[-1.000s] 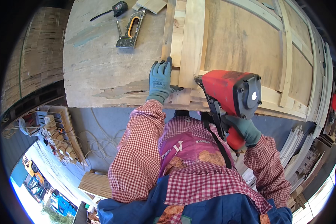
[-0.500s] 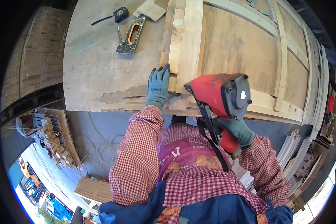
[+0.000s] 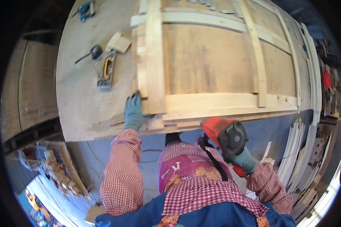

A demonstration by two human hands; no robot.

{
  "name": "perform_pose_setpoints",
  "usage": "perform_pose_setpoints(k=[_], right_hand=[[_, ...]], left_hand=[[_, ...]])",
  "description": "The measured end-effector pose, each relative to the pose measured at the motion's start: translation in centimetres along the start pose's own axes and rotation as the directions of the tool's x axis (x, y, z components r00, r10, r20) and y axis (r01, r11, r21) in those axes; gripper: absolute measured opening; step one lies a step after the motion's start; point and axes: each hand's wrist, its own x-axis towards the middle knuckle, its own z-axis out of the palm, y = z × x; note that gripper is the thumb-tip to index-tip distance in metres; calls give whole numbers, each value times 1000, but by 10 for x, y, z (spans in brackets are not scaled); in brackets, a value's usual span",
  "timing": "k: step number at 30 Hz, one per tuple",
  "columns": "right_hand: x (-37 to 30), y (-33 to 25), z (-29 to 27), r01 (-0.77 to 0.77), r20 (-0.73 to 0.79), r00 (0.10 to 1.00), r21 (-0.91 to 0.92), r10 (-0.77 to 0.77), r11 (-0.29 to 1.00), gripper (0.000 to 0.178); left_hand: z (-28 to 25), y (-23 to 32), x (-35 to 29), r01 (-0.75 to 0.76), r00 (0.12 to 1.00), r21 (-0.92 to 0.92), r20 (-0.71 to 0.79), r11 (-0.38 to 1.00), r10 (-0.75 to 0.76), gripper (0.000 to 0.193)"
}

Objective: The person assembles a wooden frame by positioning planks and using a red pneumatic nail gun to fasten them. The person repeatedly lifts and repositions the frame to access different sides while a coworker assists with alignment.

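My right hand [image 3: 247,160], in a blue-green glove, is wrapped round the handle of a red and black nail gun [image 3: 228,136]. The tool is in front of my body, just off the near edge of a wooden frame panel [image 3: 208,102]. My left hand [image 3: 133,111], gloved alike, lies with fingers stretched out against the panel's near left corner. Its fingertips touch the wood beside an upright slat [image 3: 154,64]; its thumb side is partly hidden.
A hand stapler [image 3: 107,72] with an orange grip, a black tape measure [image 3: 96,52] and small wood pieces [image 3: 119,42] lie on the plywood worktop [image 3: 77,106]. A blue tool [image 3: 86,10] sits farther back. White strips [image 3: 291,147] stand at the right; stacked wood offcuts [image 3: 58,172] are at the lower left.
The nail gun has come off the panel's near left corner and back toward my body. My left hand stays at that corner. The whole view has shifted, blurring slightly.
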Motion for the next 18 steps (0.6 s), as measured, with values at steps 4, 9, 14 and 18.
perform_pose_setpoints(k=[4, 9, 14, 18], right_hand=[[-103, 74, -52, -183, -266, 951, -72, 158, 981, 54], [-237, 91, -116, -552, -263, 808, -25, 527, 833, 27], [-352, 202, -149, -421, -298, 620, 654, 726, 629, 20], [-381, 248, -176, -131, -471, 588, 746, 657, 652, 35]], left_hand=[[-11, -1, -14, -35, 994, 94, 108, 995, 25, 113], [-66, 65, -86, 308, 951, -35, 14, 951, -308, 104], [-35, 243, -116, 273, 955, -181, -63, 945, -288, 87], [1, 375, -73, -91, 996, -150, 11, 985, 93, 81]])
